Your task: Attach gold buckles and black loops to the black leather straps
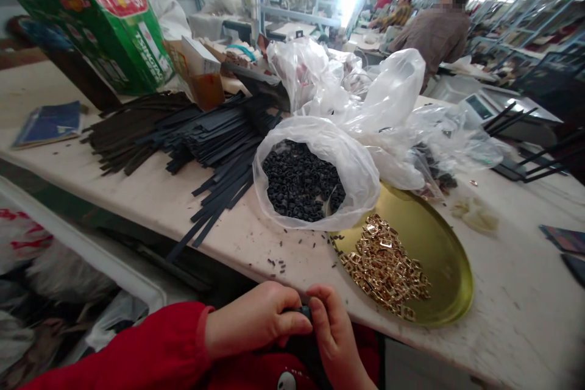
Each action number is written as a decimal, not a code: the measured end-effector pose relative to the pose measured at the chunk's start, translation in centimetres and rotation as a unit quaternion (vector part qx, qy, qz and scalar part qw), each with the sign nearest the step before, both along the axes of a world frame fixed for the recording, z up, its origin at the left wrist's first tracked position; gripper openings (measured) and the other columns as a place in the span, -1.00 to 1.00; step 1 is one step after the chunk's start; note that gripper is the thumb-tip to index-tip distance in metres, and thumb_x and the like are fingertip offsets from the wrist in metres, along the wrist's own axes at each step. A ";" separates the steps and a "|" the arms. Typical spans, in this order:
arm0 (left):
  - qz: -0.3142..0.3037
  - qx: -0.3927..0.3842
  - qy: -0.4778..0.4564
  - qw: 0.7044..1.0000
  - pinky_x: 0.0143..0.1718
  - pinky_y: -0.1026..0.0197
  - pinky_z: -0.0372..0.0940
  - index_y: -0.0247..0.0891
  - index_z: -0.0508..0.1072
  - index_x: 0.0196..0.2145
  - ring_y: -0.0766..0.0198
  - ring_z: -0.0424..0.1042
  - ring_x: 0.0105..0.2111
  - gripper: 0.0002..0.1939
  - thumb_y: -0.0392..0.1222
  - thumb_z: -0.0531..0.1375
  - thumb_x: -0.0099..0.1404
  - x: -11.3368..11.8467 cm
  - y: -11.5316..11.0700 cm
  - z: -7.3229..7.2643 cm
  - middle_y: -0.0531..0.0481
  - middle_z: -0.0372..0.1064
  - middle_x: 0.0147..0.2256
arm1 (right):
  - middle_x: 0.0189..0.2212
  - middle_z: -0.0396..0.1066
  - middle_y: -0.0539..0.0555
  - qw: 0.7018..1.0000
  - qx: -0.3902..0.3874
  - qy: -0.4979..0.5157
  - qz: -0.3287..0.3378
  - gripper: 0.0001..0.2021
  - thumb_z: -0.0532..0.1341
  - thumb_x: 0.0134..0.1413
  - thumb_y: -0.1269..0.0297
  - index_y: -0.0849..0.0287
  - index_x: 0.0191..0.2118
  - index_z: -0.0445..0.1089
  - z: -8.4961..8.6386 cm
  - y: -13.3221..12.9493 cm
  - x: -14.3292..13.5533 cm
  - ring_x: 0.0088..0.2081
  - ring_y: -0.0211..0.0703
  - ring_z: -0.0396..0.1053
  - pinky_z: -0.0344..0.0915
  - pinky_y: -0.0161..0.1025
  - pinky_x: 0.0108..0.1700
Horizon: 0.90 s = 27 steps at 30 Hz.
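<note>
My left hand (253,317) and my right hand (336,332) meet just below the table's front edge, both pinching a small dark strap piece (301,312) between the fingertips. A red sleeve covers my left arm. Right above the hands, a gold round tray (439,244) holds a heap of gold buckles (386,265). Left of the tray stands an open clear plastic bag (315,134) full of small black loops (301,183). A large pile of black straps (201,131) lies further left on the table.
Crumpled clear bags (388,97) lie behind the tray. A green carton (100,24) and a small box (201,70) stand at the back left, a blue booklet (48,124) at the far left. A scale (498,111) sits right; a person (436,27) works beyond.
</note>
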<state>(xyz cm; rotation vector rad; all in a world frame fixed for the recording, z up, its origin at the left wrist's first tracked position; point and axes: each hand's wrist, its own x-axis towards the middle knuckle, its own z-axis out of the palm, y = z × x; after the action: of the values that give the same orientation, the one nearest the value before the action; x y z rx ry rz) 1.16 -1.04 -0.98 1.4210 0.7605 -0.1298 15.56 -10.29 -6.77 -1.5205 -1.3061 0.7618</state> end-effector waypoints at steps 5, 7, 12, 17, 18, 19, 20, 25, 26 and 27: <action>-0.035 0.101 0.001 0.994 -0.61 0.39 0.03 -0.29 0.34 -0.50 0.40 0.16 -0.60 -0.74 -0.08 0.02 0.22 -0.4 0.5 1.1 0.12 0.23 -0.58 | -0.41 0.39 -0.01 1.000 -0.008 0.001 -0.026 -0.83 -0.01 0.20 0.20 0.11 -0.21 0.26 0.4 0.2 0.2 -0.37 -0.24 0.38 0.30 -0.39 -0.36; -0.049 0.086 0.001 0.995 -0.62 0.38 0.03 -0.29 0.35 -0.47 0.40 0.15 -0.61 -0.69 -0.05 -0.02 0.26 -0.3 0.2 1.2 0.11 0.22 -0.58 | -0.41 0.40 0.00 1.000 0.000 -0.004 -0.007 -0.84 -0.01 0.20 0.22 0.11 -0.20 0.25 0.6 -0.1 0.1 -0.37 -0.24 0.39 0.30 -0.39 -0.35; -0.103 0.208 -0.007 0.973 -0.54 0.37 0.11 -0.30 0.42 -0.39 0.34 0.28 -0.54 -0.64 -0.05 -0.07 0.31 0.1 -0.7 1.3 0.03 0.37 -0.50 | -0.39 0.42 0.03 0.999 0.010 -0.002 0.050 -0.82 -0.04 0.21 0.24 0.12 -0.21 0.26 0.8 -0.9 -0.2 -0.34 -0.21 0.41 0.31 -0.37 -0.32; -0.085 0.459 0.114 0.877 -0.48 0.30 0.14 -0.23 0.44 -0.35 0.21 0.40 -0.45 -0.65 0.05 -0.01 0.28 -1.2 2.4 0.5 -0.03 0.44 -0.44 | -0.49 0.41 0.01 0.997 -0.013 -0.071 -0.012 -0.77 -0.01 0.17 0.11 0.15 -0.25 0.25 0.5 1.9 1.4 -0.48 -0.20 0.38 0.27 -0.33 -0.44; -0.057 0.496 0.147 0.854 -0.47 0.29 0.15 -0.22 0.43 -0.33 0.21 0.40 -0.45 -0.67 0.04 0.01 0.28 -1.4 3.2 0.0 -0.02 0.44 -0.45 | -0.52 0.40 0.00 0.993 -0.020 -0.116 -0.018 -0.76 -0.01 0.17 0.09 0.15 -0.29 0.25 0.4 3.0 1.8 -0.50 -0.19 0.37 0.25 -0.31 -0.46; -0.032 0.523 0.171 0.834 -0.46 0.28 0.16 -0.23 0.42 -0.30 0.20 0.41 -0.44 -0.71 -0.01 0.01 0.29 -1.5 4.0 -0.6 -0.02 0.44 -0.44 | -0.54 0.39 0.00 0.985 -0.025 -0.168 -0.019 -0.75 -0.01 0.17 0.09 0.14 -0.33 0.26 0.1 4.2 2.2 -0.51 -0.17 0.37 0.22 -0.29 -0.46; -0.015 0.542 0.185 0.819 -0.43 0.27 0.18 -0.24 0.41 -0.30 0.19 0.41 -0.42 -0.75 -0.06 0.02 0.29 -1.5 4.7 -1.1 -0.03 0.43 -0.43 | -0.55 0.39 0.01 0.973 -0.027 -0.227 -0.016 -0.75 -0.01 0.17 0.10 0.14 -0.37 0.27 -0.1 5.2 2.4 -0.50 -0.14 0.37 0.20 -0.27 -0.45; 0.010 0.602 0.201 0.773 -0.21 0.18 0.21 -0.26 0.41 -0.39 0.15 0.38 -0.25 -0.84 -0.16 0.09 0.26 -1.3 6.6 -3.3 -0.07 0.40 -0.34 | -0.45 0.43 0.12 0.884 0.052 -0.463 -0.041 -0.72 -0.05 0.21 0.21 0.14 -0.40 0.33 -2.5 7.7 2.4 -0.37 0.00 0.37 0.16 -0.14 -0.30; 0.020 0.609 0.206 0.765 -0.18 0.17 0.20 -0.25 0.41 -0.40 0.16 0.37 -0.23 -0.83 -0.16 0.08 0.27 -1.7 7.2 -3.4 -0.07 0.39 -0.33 | -0.39 0.44 0.14 0.873 0.090 -0.476 -0.052 -0.71 -0.07 0.22 0.20 0.15 -0.35 0.34 -3.0 7.6 2.3 -0.32 0.01 0.36 0.15 -0.12 -0.25; 0.035 0.614 0.215 0.758 -0.17 0.16 0.20 -0.25 0.40 -0.38 0.16 0.36 -0.23 -0.82 -0.17 0.06 0.29 -2.3 8.0 -3.3 -0.08 0.38 -0.32 | -0.32 0.44 0.16 0.865 0.129 -0.481 -0.060 -0.71 -0.08 0.22 0.19 0.16 -0.29 0.34 -3.3 7.3 2.4 -0.27 0.01 0.36 0.14 -0.10 -0.21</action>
<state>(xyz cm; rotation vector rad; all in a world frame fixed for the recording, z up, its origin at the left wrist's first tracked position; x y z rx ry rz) -1.12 6.92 -4.25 2.6654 1.4037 0.1597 17.91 -2.99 -10.12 -1.7899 -1.8893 -0.3448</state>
